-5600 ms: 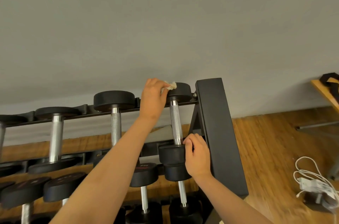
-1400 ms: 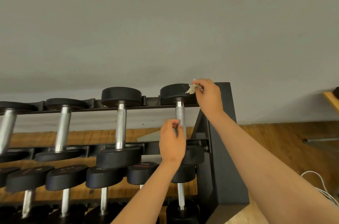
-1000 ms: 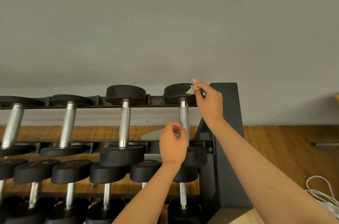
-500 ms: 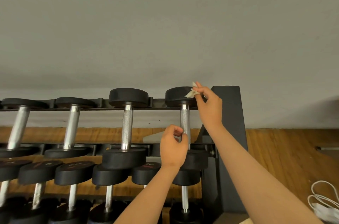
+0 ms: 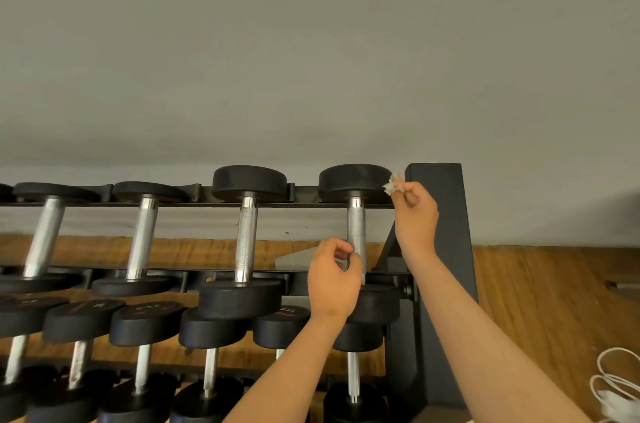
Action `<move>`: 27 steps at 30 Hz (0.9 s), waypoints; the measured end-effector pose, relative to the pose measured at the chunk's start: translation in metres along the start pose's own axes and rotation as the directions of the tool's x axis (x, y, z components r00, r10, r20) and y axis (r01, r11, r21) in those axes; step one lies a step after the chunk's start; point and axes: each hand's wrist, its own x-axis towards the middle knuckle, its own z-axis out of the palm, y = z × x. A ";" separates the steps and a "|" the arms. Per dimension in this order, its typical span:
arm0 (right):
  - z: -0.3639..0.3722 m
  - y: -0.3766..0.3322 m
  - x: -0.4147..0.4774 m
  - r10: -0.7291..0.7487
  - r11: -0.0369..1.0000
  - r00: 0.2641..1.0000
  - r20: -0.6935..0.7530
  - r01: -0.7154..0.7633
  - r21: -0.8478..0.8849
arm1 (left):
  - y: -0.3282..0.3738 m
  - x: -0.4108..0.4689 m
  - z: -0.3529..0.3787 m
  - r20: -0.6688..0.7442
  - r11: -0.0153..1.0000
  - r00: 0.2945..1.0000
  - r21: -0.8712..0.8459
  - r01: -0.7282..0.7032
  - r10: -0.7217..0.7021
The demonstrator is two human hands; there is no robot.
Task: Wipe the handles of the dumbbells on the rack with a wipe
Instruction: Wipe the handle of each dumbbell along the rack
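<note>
The black dumbbell rack holds rows of black-headed dumbbells with knurled steel handles. The rightmost top-row dumbbell lies next to the rack's end upright. My left hand curls its thumb and fingers round the lower part of that handle, just above the near head. My right hand pinches a small crumpled white wipe at the right edge of the same dumbbell's far head. The wipe is off the handle.
More dumbbells fill the top row to the left, with smaller ones on the rows below. A grey wall rises behind the rack. Wooden floor lies to the right, with a white cable at the lower right edge.
The wipe went from my left hand to my right. My left hand dropped onto the handle and stays there. In the last second my right hand has barely shifted at the far head.
</note>
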 end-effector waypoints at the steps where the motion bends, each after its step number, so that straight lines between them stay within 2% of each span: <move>1: 0.001 -0.001 0.005 0.021 1.000 1.000 0.009 -0.021 0.003 | 0.000 0.000 0.000 0.000 1.000 1.000 0.003 0.000 0.000; 10: 0.001 0.018 0.017 0.187 0.982 0.980 0.074 -0.188 0.005 | -0.001 0.000 0.000 -0.007 1.000 1.000 0.006 0.006 -0.006; 15: 0.003 0.012 0.032 0.287 0.950 0.943 0.170 -0.303 0.078 | 0.000 0.000 0.001 -0.012 1.000 1.000 0.015 0.008 -0.008; 19: -0.002 0.021 0.025 0.315 0.934 0.926 0.210 -0.342 0.106 | 0.001 0.000 0.001 -0.012 1.000 1.000 0.011 0.015 -0.015; 27: 0.005 0.005 0.052 0.326 0.937 0.917 0.231 -0.346 0.052 | 0.003 -0.001 0.000 -0.009 0.999 0.999 0.011 0.031 -0.031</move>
